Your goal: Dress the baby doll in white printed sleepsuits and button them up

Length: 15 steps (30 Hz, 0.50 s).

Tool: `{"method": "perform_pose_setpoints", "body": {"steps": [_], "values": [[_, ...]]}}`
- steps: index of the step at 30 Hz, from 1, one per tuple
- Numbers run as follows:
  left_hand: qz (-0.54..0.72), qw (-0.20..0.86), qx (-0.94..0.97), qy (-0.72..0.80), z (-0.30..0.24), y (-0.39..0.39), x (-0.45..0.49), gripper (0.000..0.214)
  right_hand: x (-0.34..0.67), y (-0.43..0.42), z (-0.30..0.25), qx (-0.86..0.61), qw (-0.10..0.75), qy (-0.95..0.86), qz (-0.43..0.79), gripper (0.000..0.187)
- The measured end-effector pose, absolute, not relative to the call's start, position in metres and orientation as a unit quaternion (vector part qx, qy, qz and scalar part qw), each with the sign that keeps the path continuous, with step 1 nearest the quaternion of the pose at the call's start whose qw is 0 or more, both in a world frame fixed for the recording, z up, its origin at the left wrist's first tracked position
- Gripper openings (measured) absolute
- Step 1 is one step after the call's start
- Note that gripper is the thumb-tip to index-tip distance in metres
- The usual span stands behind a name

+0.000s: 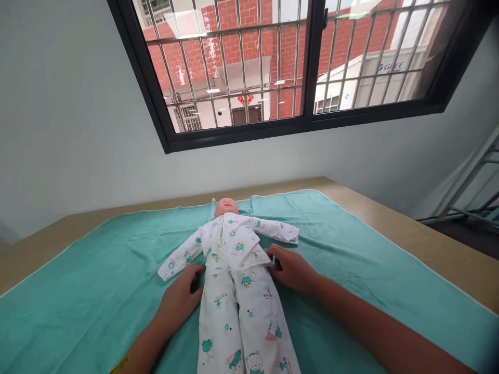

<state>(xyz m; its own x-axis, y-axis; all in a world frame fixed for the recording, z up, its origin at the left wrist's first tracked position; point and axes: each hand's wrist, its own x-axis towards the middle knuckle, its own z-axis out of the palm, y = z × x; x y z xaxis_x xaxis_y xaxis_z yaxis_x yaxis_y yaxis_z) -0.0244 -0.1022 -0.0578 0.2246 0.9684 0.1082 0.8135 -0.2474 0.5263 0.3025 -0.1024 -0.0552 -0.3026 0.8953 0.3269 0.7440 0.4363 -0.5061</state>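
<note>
A baby doll (230,244) lies on its back on a teal blanket (351,270), head toward the window. It wears a white printed top and matching trousers (241,322). My left hand (181,296) rests at the doll's waist on its left side, fingers curled against the cloth edge. At the other side of the waist my right hand (292,270) lies with its fingers bent at the hem of the top. Whether either hand pinches the fabric is hidden.
The blanket covers a tan table (429,244) set against a pale wall. A barred black-framed window (296,67) is above. A metal frame (471,197) stands at the right, past the table's edge.
</note>
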Motion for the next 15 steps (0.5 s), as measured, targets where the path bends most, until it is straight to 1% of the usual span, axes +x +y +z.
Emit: {"method": "perform_pose_setpoints", "body": {"steps": [3,7,10,13,15], "values": [[0.219,0.164,0.779,0.565,-0.057,-0.102,-0.015,0.023,0.294,-0.103,-0.057,-0.526,0.258,-0.803,0.110,0.002],[0.239,0.179,0.802,0.517,-0.056,-0.102,-0.011,0.026,0.281,-0.106,-0.055,-0.503,0.271,-0.808,0.143,0.018],[0.247,0.189,0.804,0.506,-0.055,-0.105,-0.010,0.027,0.279,-0.109,-0.049,-0.483,0.275,-0.812,0.175,0.022],[0.243,0.180,0.802,0.514,-0.053,-0.107,-0.009,0.029,0.287,-0.110,-0.039,-0.444,0.243,-0.843,0.185,0.021],[0.237,0.171,0.803,0.519,-0.054,-0.108,-0.008,0.029,0.293,-0.111,-0.033,-0.423,0.211,-0.865,0.168,0.021]]}}
